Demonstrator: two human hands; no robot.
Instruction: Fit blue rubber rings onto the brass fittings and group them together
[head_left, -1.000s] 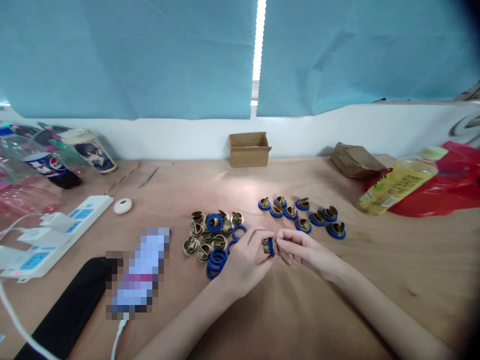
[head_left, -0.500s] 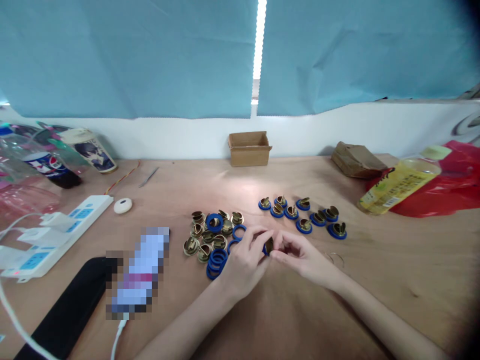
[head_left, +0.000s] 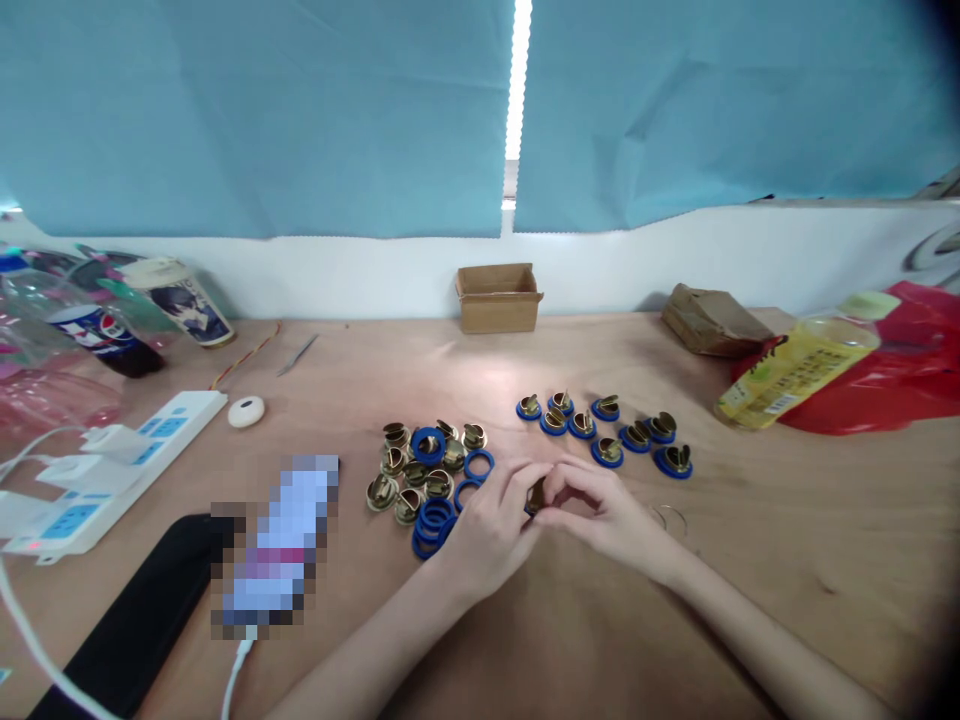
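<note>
Between my left hand (head_left: 496, 515) and my right hand (head_left: 604, 510), the fingertips pinch one small round brass fitting (head_left: 535, 496); the fingers hide most of it. Left of my left hand lies a cluster of similar brass fittings with raised flaps (head_left: 409, 505), without rings around them. Loose blue rings (head_left: 480, 464) lie beside that cluster, and a stack of blue rings (head_left: 433, 525) partly disappears behind my left hand. Beyond my right hand stand several brass fittings seated in blue rings (head_left: 608, 452). Thin wire loops (head_left: 675, 520) lie by my right wrist.
A small open cardboard box (head_left: 499, 312) stands against the wall. To the right are a brown paper package (head_left: 712, 320), a yellow-labelled bottle (head_left: 799, 372) and a red bag (head_left: 900, 370). On the left are a power strip (head_left: 112, 480), a phone (head_left: 281, 545) on a cable, a black pouch (head_left: 150, 610) and bottles.
My right fingers have closed in further over the brass fitting and shifted slightly left, covering more of it. The other pieces on the table stay where they were.
</note>
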